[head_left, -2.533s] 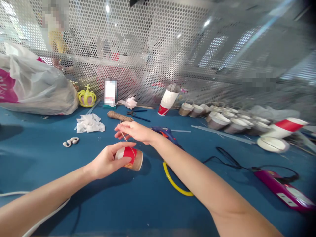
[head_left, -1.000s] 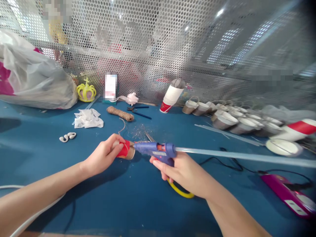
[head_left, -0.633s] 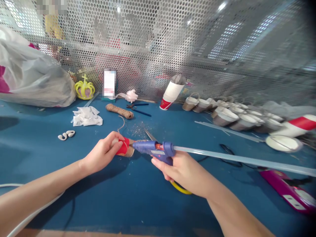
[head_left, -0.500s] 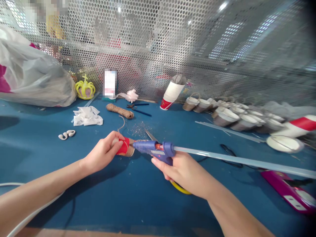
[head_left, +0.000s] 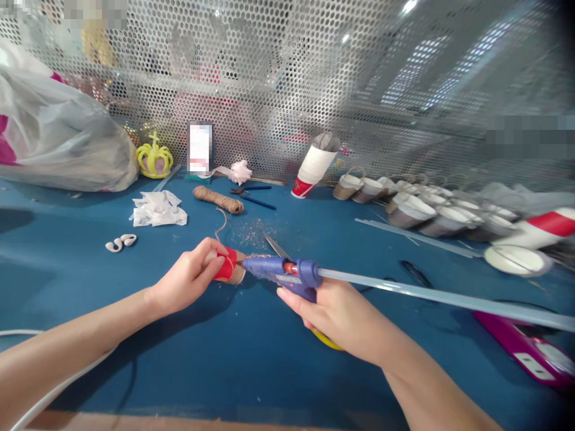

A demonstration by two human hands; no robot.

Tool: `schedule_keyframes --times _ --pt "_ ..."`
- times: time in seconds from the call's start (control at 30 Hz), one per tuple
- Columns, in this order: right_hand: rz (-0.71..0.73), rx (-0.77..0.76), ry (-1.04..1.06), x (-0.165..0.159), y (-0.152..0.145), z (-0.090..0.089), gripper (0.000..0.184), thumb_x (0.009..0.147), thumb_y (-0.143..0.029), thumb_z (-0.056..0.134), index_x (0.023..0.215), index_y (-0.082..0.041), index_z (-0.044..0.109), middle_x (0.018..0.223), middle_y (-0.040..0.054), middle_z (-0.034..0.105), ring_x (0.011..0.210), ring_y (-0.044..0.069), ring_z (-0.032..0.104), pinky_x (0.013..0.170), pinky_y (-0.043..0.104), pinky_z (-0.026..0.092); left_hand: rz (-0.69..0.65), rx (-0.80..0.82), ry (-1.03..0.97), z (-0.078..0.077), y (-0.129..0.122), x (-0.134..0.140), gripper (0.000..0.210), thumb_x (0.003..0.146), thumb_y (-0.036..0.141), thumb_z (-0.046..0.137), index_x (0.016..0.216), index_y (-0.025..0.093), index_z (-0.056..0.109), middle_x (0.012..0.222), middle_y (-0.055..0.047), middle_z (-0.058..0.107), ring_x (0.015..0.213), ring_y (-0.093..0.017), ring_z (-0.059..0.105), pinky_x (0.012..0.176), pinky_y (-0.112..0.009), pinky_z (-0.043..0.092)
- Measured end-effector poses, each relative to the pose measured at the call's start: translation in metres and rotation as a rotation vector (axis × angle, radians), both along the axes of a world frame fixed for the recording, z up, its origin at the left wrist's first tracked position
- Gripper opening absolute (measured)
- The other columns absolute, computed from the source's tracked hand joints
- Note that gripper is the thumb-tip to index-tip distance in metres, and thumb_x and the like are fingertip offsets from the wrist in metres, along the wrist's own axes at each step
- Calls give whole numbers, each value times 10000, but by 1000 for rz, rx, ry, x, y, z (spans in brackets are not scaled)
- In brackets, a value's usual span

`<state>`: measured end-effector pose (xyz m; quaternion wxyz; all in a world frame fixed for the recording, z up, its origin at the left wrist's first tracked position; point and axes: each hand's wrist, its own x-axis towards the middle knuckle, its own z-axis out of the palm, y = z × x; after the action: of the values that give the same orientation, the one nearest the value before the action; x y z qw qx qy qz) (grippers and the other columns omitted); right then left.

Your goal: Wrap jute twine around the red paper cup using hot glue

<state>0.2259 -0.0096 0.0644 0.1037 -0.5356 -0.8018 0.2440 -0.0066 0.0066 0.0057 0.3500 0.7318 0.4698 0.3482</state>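
My left hand (head_left: 193, 275) is closed on a small red paper cup (head_left: 228, 266) lying on its side, with brown twine wound round one end. A loose strand of twine runs from the cup toward a twine bundle (head_left: 218, 199). My right hand (head_left: 335, 311) grips a blue glue gun (head_left: 278, 270), its nozzle at the wound end of the cup; whether it touches I cannot tell. A long clear glue stick (head_left: 404, 290) sticks out of the gun's back. Under the gun and right hand lie scissors with a yellow handle (head_left: 327, 340), partly hidden.
Blue-handled pliers (head_left: 254, 196), white tissue-like scraps (head_left: 159, 209) and small white pieces (head_left: 121, 242) lie beyond my hands. A cup stack (head_left: 314, 164) leans on the mesh wall. Twine-wrapped cups (head_left: 411, 211) crowd the right, near a magenta power strip (head_left: 516, 347). A plastic bag (head_left: 67, 137) stands left.
Almost nothing differs. The glue gun and right hand have shifted very slightly right, with the nozzle still at the twine on the cup; the left hand keeps its hold.
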Motion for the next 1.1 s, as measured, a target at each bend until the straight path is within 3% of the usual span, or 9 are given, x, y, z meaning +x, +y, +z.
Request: schedule_keyframes --times 0.57,0.87,1.1 --pt "-48 -98 -6 2 2 -2 341 829 -446 394 599 -202 457 463 -19 530 419 121 519 449 235 401 -35 50 11 -4 2 0 182 888 293 324 974 183 442 836 -23 615 702 -127 545 657 -236 420" --pt "-39 -105 -10 3 0 -4 346 832 -469 384 639 -201 488 459 -21 519 429 124 516 450 236 392 -11 34 15 -2 1 0 186 887 309 326 956 184 445 752 -4 596 659 -124 540 625 -234 413" --pt "-26 -106 -31 4 0 -5 343 836 -472 371 660 -202 491 477 -24 518 434 122 510 455 238 388 -13 41 5 -2 1 1 176 885 289 337 962 180 452 800 -17 625 695 -129 551 645 -235 415"
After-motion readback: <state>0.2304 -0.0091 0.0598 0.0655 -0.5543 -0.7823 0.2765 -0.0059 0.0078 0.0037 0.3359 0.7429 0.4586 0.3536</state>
